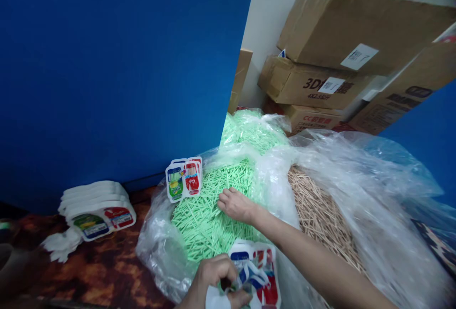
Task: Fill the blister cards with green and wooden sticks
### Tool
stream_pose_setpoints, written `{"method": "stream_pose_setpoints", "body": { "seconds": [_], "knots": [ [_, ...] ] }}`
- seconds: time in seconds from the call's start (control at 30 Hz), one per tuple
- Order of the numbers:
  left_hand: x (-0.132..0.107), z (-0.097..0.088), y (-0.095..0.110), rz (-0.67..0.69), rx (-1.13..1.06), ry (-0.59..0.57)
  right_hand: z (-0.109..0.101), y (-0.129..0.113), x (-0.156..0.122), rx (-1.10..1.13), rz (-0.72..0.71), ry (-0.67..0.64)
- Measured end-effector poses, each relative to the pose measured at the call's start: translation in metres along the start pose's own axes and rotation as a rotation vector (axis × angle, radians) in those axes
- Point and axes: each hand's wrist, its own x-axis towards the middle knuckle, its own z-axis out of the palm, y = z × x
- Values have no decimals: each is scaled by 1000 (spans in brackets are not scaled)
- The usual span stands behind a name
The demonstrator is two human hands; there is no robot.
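Right hand [233,204]: fingers curled down into the green sticks [203,226]; I cannot tell whether any are pinched.
Left hand [223,271]: closed, thumb against fingers, on a white piece [217,299]; blur hides its full shape from me.
Green sticks: a loose heap in the clear bag [153,237], under the right hand. I judge them light, thin and stiff, maybe brittle; I'd pinch a small bunch mid-length, gently.
Printed packs [272,280]: just beside the left hand. They look light, slick and bendable; I'd hold the white rim.
Other packs: 1 group [192,178] on the heap's left edge, 1 stack [99,221] on the table [103,280].
Brown sticks [320,214]: right of the green ones.
Boxes [356,28]: piled behind.
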Motion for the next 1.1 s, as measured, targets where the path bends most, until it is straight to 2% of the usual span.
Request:
{"method": "stream_pose_setpoints", "body": {
  "seconds": [0.17, 0.33, 0.43, 0.57, 0.67, 0.9, 1.0, 1.1],
  "knots": [
    [4, -1, -2, -5, -3, 8, -11, 11, -3, 294, 151, 103],
    [8, -3, -7, -5, -7, -5, -26, 13, -8, 747, 342, 335],
    [9, -4, -11, 6, 1, 4, -28, 13, -10, 1005, 440, 442],
    [11, -5, -17, -2, 24, 11, -24, 13, -10, 1245, 506, 496],
    [13, -7, -18, -21, 47, 26, -24, 15, -13, 1313, 533, 524],
    [23, -10, -16, -1, 122, 117, -29, 28, -30, 1268, 541, 519],
    [27, -10, -9, -15, 117, 151, -30, 29, -34, 1324, 549, 558],
    [31, -15, 1, -48, 144, 160, -43, 25, -37, 1425, 575, 637]
  ]
}}
